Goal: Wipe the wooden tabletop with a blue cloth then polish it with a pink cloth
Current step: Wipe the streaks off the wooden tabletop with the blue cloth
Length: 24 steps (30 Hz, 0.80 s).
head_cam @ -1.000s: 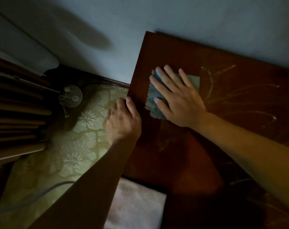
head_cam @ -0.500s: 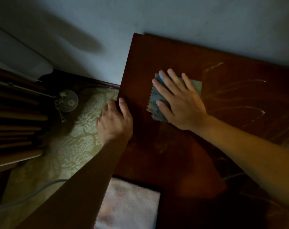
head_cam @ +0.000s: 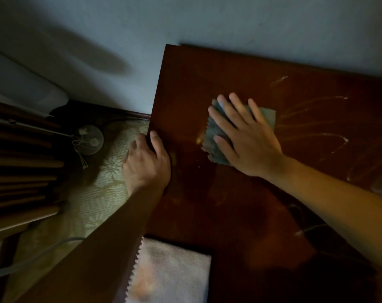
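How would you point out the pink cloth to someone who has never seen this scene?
Start at the dark wooden tabletop against the wall and follow its left edge toward the near corner. The pink cloth lies there, beside the left forearm. Unlike the blue cloth under the right hand, it is pale, fluffy and untouched.

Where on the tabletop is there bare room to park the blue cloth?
Bare wood lies between the left hand, the right forearm and the pink cloth, and along the wall beyond the blue cloth. The right hand covers the middle; whitish streaks mark the tabletop to the right.
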Each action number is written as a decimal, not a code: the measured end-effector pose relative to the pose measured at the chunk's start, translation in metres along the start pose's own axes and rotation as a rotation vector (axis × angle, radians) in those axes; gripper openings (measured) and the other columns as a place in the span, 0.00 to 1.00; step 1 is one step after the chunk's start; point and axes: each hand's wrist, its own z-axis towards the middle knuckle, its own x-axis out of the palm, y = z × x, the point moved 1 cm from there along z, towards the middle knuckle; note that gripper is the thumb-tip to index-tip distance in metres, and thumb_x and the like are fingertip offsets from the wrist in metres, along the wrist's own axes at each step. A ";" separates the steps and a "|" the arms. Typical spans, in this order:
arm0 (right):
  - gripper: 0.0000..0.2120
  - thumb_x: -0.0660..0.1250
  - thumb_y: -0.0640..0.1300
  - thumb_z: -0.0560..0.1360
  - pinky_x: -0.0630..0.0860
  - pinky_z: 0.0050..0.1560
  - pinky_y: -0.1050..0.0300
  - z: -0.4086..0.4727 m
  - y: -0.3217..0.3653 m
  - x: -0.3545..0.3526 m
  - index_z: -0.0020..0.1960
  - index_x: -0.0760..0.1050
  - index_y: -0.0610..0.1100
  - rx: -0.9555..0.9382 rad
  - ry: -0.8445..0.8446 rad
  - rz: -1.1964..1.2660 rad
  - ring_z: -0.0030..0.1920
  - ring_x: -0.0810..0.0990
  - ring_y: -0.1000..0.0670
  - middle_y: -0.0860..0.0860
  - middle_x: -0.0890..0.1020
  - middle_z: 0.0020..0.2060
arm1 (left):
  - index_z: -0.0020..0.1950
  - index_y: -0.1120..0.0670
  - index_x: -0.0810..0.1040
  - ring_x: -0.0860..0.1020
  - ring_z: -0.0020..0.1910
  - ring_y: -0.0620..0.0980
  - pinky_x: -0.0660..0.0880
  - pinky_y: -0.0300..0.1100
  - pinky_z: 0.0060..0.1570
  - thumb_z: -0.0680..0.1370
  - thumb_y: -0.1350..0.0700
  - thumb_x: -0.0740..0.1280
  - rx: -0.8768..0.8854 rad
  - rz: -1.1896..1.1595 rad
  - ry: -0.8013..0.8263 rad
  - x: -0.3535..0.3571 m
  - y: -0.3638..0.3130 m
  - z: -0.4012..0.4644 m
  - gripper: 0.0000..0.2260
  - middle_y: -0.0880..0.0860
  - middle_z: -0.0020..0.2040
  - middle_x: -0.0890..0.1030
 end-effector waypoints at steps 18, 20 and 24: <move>0.29 0.46 0.60 0.84 0.47 0.80 0.40 0.015 -0.044 -0.006 0.82 0.55 0.51 0.056 -0.024 0.053 0.82 0.51 0.45 0.47 0.55 0.82 | 0.70 0.58 0.69 0.67 0.70 0.60 0.62 0.59 0.67 0.83 0.54 0.60 0.280 0.107 -0.100 -0.006 -0.008 -0.012 0.17 0.60 0.72 0.68; 0.30 0.46 0.60 0.84 0.44 0.80 0.41 0.042 -0.069 -0.013 0.83 0.54 0.51 0.144 -0.035 0.078 0.82 0.49 0.46 0.48 0.53 0.83 | 0.70 0.58 0.70 0.67 0.70 0.58 0.60 0.58 0.68 0.82 0.55 0.61 0.363 0.124 -0.086 -0.005 -0.020 -0.017 0.16 0.58 0.71 0.69; 0.29 0.44 0.59 0.85 0.41 0.80 0.41 0.054 -0.082 -0.017 0.83 0.51 0.50 0.231 -0.024 0.057 0.83 0.45 0.46 0.48 0.50 0.83 | 0.69 0.54 0.73 0.66 0.73 0.55 0.59 0.54 0.69 0.81 0.51 0.57 0.544 0.135 0.052 0.016 -0.061 -0.046 0.18 0.55 0.71 0.71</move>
